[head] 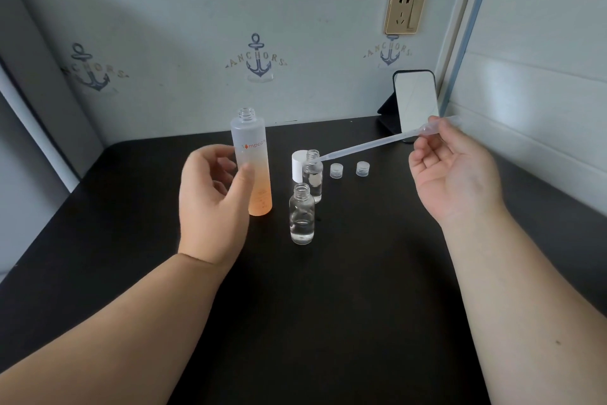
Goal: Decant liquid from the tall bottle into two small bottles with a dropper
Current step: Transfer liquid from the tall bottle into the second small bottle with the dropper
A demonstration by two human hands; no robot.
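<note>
The right hand pinches the dropper by its bulb, tip just beside the mouth of the far small bottle. The left hand, fingers loosely curled, cups the uncapped tall bottle, thumb against it. The near small bottle stands in front on the black table.

The dark worktop carries an uncapped tall bottle just beside the left hand. Two open small bottles and a white cap stand between the hands. Two clear caps sit near the right hand; a propped phone stands beyond it.
</note>
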